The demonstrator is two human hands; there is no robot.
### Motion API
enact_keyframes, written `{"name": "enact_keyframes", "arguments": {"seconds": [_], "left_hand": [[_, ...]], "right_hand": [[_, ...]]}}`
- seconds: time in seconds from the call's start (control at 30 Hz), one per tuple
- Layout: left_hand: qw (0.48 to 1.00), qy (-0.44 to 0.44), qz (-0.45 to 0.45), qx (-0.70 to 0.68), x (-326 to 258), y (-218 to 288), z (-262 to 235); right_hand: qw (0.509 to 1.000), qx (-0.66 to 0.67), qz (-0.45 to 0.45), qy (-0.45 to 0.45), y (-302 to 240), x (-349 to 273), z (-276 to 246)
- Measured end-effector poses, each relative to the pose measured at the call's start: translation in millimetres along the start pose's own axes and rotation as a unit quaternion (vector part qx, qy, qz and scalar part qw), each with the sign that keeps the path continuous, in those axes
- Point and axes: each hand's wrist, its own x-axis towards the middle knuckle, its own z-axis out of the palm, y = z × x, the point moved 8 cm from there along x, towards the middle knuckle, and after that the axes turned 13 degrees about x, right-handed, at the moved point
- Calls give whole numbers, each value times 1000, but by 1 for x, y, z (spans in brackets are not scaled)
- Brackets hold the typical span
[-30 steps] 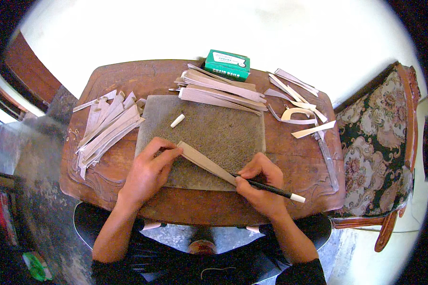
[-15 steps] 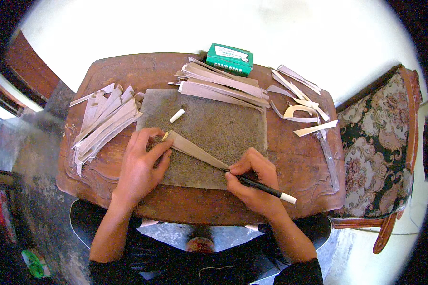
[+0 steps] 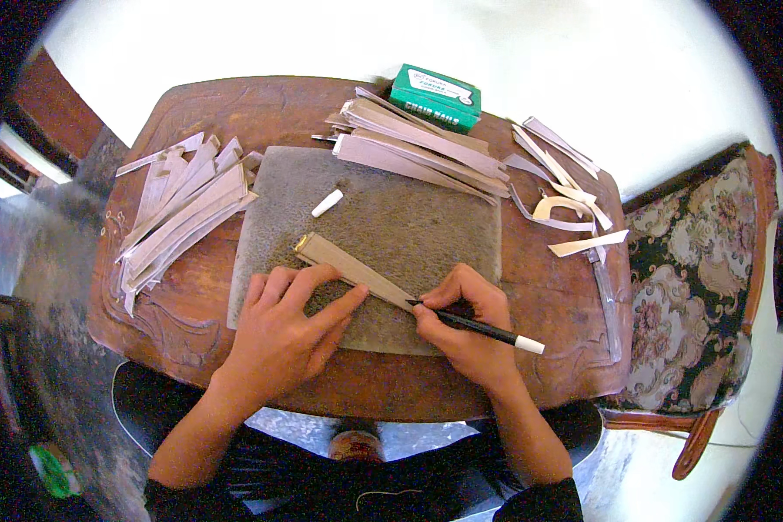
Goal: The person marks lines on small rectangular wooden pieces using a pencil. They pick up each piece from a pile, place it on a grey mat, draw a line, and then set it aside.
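Note:
A flat, tapered brown strip [image 3: 357, 271] lies slantwise on a dark textured mat [image 3: 274, 187], its wide, yellowish end at the far left. My right hand [image 3: 471, 331] grips a black marker [image 3: 478, 327] with a white end, and the marker's tip meets the strip's narrow end. My left hand [image 3: 291, 324] is spread on the near side of the strip, a fingertip resting against its edge. Beyond the strip, a small white marker cap [image 3: 327, 204] lies loose on the mat.
Similar strips form a pile [image 3: 187, 213] at left and a stack [image 3: 422, 152] at the back. A green box [image 3: 435, 97] stands behind that stack. Pale offcuts and a curved piece [image 3: 558, 205] lie on the right of the carved wooden table [image 3: 322, 390]. A floral-patterned chair [image 3: 687, 278] stands at right.
My left hand has let go of the strip's wide end and slid toward its middle, fingers spreading. The marker stays in my right hand at the narrow end. The view has shifted slightly.

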Motion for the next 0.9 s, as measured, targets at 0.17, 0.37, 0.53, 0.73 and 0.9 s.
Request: {"name": "enact_keyframes", "arguments": {"seconds": [0.17, 0.37, 0.53, 0.73, 0.9], "left_hand": [[1000, -8, -6, -9, -1, -1, -2], [1000, -17, -6, -16, -1, -2, -1], [998, -41, -16, -33, 1, -2, -1], [1000, -15, -6, -23, -1, -2, 0], [1000, -14, -5, -15, -1, -2, 1]], "right_hand": [[1000, -3, 13, 5, 0, -1, 1], [999, -10, 34, -5, 4, -2, 1], [999, -11, 32, -5, 4, -1, 1], [1000, -10, 5, 7, 3, -1, 1], [1000, -9, 4, 3, 3, -1, 1]]}}
